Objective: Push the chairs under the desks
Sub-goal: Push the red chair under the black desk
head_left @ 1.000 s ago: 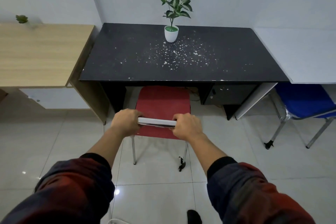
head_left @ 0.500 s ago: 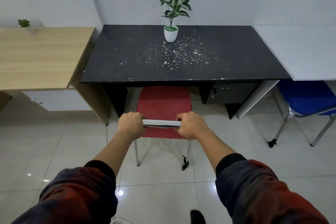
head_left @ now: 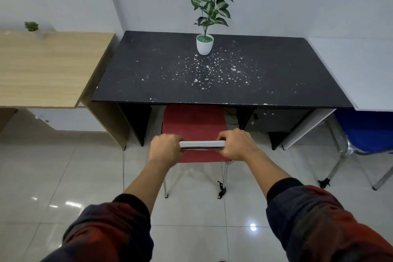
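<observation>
Hands sat at either end of the red chair [head_left: 194, 121] backrest: your left hand [head_left: 164, 149] and right hand [head_left: 236, 144] each had a clenched grip on its top rail, so a push would run straight. The seat's front was already under the black tabletop [head_left: 212, 83], rear legs outside.

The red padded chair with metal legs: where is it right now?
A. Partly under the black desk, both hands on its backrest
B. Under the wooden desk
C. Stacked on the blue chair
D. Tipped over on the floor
A: the red padded chair has its seat front beneath the black desk edge, with the left hand and right hand gripping its backrest.
</observation>
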### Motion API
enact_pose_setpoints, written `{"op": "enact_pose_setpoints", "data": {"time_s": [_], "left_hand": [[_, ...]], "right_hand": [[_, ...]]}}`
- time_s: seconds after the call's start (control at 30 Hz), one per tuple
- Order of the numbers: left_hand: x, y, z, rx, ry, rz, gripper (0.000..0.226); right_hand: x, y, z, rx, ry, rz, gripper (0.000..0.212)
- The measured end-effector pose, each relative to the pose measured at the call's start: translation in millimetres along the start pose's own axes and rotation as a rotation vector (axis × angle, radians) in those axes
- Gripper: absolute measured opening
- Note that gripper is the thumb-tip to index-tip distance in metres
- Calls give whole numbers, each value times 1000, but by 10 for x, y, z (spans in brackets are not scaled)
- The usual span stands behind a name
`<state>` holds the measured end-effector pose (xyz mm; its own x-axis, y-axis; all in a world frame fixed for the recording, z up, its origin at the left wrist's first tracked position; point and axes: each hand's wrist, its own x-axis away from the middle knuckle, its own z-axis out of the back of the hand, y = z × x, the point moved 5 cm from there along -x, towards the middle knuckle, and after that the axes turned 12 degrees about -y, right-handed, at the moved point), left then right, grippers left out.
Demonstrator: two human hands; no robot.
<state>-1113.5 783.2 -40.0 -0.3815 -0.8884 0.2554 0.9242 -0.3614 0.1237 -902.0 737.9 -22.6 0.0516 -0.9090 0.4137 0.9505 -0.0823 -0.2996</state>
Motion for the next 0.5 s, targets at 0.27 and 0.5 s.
{"op": "enact_pose_setpoints", "data": {"time_s": [0.27,0.5], "left_hand": [[-150,-49,77,-17,-4,17,16],[-171,-190,236,27,-25,6,16]], "right_hand": [[-141,23,53,24,84,6,21],[-280,-133,-29,28,101,-1,26]]}}
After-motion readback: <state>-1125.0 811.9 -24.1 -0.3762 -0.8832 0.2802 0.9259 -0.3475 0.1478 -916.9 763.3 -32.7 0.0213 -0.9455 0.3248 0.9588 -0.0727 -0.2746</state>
